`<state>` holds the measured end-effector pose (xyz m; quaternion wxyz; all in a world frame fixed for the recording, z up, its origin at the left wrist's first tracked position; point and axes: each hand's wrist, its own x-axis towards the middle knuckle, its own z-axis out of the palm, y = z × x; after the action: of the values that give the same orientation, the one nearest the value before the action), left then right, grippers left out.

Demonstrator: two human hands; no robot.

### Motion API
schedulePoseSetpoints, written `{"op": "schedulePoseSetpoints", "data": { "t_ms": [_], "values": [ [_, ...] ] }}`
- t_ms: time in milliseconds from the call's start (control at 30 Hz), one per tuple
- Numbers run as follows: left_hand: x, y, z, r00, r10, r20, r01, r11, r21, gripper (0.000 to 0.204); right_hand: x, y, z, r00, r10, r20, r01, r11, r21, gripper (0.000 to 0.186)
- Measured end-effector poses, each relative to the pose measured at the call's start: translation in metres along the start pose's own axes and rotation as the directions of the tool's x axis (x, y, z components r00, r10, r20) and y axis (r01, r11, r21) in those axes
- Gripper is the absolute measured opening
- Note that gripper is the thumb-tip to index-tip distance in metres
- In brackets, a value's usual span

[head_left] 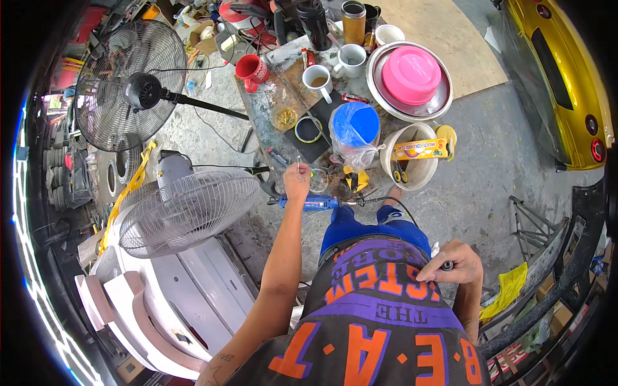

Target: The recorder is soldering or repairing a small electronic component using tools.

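Observation:
My left hand (297,184) reaches over the near edge of the cluttered table, its fingers pinched together. A thin sliver sticks up from the fingertips, too small to name. Just below that hand lies a blue rotary tool (310,203) with a black cable, and a dark pen-like tool (278,157) is to its upper left. At my right side, in front of my shirt, my right hand (460,262) is closed on a dark pen-like cylinder (447,265). Something whitish shows beside its fingers.
The table holds a roll of tape (308,129), a bagged blue-lidded tub (356,125), mugs (317,82) and a pink bowl (412,74) in a metal basin. A white bucket (421,168) carries a yellow box. Two fans (187,212) stand left; a yellow car (566,83) is right.

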<state>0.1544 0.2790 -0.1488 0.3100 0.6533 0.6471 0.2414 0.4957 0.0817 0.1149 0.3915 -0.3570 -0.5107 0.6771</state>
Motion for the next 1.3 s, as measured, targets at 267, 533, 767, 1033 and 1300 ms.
{"op": "schedulePoseSetpoints", "data": {
  "t_ms": [267, 533, 767, 1033, 1300],
  "values": [
    [-0.005, -0.003, 0.032, 0.962, 0.261, 0.085, -0.27, 0.956, 0.116, 0.018, 0.015, -0.014, 0.008, 0.998, 0.051, 0.021, -0.05, 0.998, -0.025, 0.013],
    [-0.069, 0.247, -0.119, 0.756, 0.093, 0.648, 0.53, 0.495, -0.689, 0.015, 0.031, -0.013, -0.003, 0.995, 0.012, 0.099, -0.015, 1.0, 0.027, 0.017],
    [-0.1, 0.303, -0.141, 0.293, 0.238, 0.926, 0.829, 0.42, -0.37, 0.022, 0.038, -0.019, -0.002, 0.936, 0.17, 0.309, -0.153, 0.985, -0.081, 0.021],
    [-0.104, 0.291, -0.135, 0.221, 0.158, 0.962, 0.893, 0.363, -0.265, 0.015, 0.04, -0.01, 0.009, 0.959, 0.039, 0.28, -0.055, 0.997, 0.05, 0.023],
    [-0.099, 0.296, -0.136, 0.186, 0.107, 0.977, 0.877, 0.429, -0.214, 0.015, 0.037, -0.002, 0.019, 0.967, 0.074, 0.243, -0.1, 0.99, 0.096, 0.024]
  ]
}}
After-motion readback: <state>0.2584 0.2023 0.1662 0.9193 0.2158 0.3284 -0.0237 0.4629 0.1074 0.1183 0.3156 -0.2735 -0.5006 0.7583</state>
